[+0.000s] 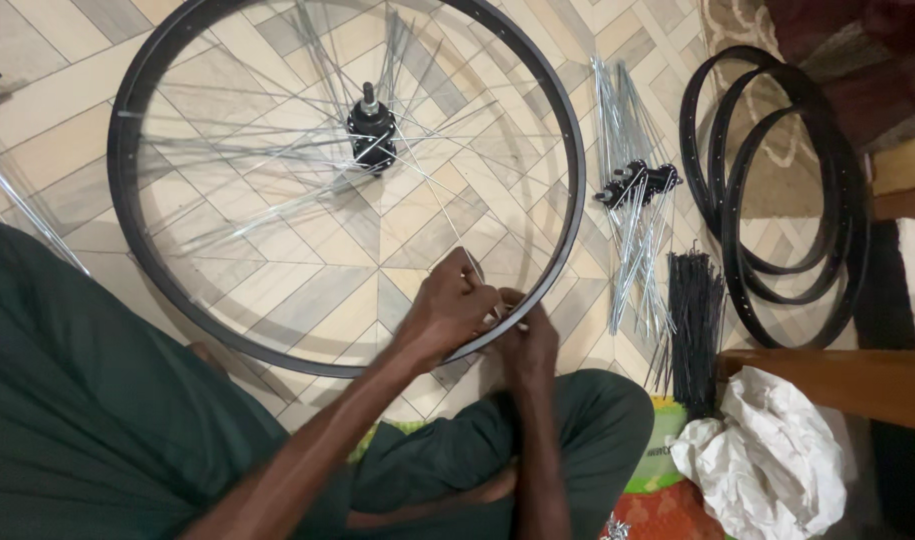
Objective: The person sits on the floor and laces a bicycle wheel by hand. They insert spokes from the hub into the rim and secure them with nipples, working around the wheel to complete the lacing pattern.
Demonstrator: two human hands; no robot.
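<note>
**Two hands at the near edge of a bicycle rim**

A black bicycle rim (137,90) lies flat on the tiled floor (37,100), and I use it as the landmark for every place. At its centre stands the black hub (372,130), and many thin silver spokes (277,150) spread from the hub toward the rim in a loose, uneven fan.

Both hands meet at the lower right part of the rim, on the side nearest to the person. The left hand (447,305) lies over the inside of the rim, with fingers curled closed around one spoke (439,208). This spoke runs in a straight line from the hub down and to the right, so its long axis points from the hub directly into the left hand. The right hand (525,335) is just beside the left one, at the outside of the rim, closed with pinched fingers at the place where the spoke end reaches the rim. What small piece it pinches I cannot tell. The left hand is the nearer one to the hub.

To the right of the rim, well apart, lies a bundle of loose silver spokes (627,240) with some spare hubs (637,182) on it. Farther right are black spokes (692,320), stacked spare rims (847,200) and crumpled white paper (767,450).
</note>
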